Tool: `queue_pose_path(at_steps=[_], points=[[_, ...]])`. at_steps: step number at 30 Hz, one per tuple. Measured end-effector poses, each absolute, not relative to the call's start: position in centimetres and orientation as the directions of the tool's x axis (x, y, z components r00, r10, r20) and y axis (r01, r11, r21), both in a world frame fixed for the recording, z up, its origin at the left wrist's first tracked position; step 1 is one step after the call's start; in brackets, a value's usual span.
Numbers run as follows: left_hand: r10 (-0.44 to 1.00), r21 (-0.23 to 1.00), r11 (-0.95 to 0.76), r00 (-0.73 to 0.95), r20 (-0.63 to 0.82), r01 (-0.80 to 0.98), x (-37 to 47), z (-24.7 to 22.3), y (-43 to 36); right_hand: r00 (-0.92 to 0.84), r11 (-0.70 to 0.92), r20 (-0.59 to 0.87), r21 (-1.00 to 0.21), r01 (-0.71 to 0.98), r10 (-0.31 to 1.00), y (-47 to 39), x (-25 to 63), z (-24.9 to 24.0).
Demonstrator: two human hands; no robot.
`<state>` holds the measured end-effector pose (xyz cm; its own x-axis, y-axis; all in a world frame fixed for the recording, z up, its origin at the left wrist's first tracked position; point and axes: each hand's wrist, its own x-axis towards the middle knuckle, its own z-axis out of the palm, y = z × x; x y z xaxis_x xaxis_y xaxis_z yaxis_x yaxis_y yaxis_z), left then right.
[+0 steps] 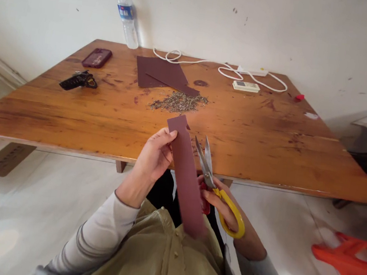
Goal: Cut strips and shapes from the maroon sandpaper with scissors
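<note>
My left hand [157, 154] pinches a long maroon strip of card or paper [186, 178] near its upper end, thumb on top. A small notch shows in the strip's right edge near the top. Yellow-handled scissors [211, 172] are in my right hand [223, 206], with the blades parted and pointing up and away, just right of the strip. Part of the strip and something red cover some of the right fingers. Beyond my hands lies a pile of small dry clippings [181, 103]. Behind it rest a maroon sheet [160, 71] and a narrower maroon strip [173, 84].
On the wooden table [105, 118] are a phone [97, 58], a black strap-like item [78, 80], a plastic bottle [126, 17], a white cable with a power strip [253, 71] and a small white remote [246, 86]. An orange stool [350, 258] stands at the right.
</note>
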<state>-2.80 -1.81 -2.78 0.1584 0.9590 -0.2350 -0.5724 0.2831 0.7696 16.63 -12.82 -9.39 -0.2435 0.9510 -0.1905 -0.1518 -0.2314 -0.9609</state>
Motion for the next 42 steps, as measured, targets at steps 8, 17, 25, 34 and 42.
queue_pose_path(at_steps=[8,17,25,34,42], points=[[0.981,0.867,0.196,0.086,-0.176,-0.458,-2.1,-2.5,-2.2,-0.324,-0.123,-0.063,-0.978,-0.168,0.944,-13.1,16.9,-7.9],[0.976,0.896,0.216,0.119,-0.183,-0.388,-2.2,-2.8,-2.5,-0.289,-0.084,-0.051,-0.991,-0.104,0.956,-12.1,16.5,-7.2],[0.981,0.927,0.18,0.131,-0.144,-0.33,-2.3,-2.6,-2.7,-0.279,-0.11,-0.083,-0.991,-0.081,0.957,-11.8,16.5,-7.0],[0.982,0.935,0.159,0.148,-0.117,-0.318,-2.6,-2.9,-2.7,-0.295,-0.067,-0.057,-0.997,-0.024,0.954,-11.6,16.6,-6.6],[0.971,0.933,0.211,0.169,-0.166,-0.293,-2.6,-2.6,-2.6,-0.319,-0.033,-0.015,-0.998,-0.05,0.948,-11.4,16.5,-7.6]])
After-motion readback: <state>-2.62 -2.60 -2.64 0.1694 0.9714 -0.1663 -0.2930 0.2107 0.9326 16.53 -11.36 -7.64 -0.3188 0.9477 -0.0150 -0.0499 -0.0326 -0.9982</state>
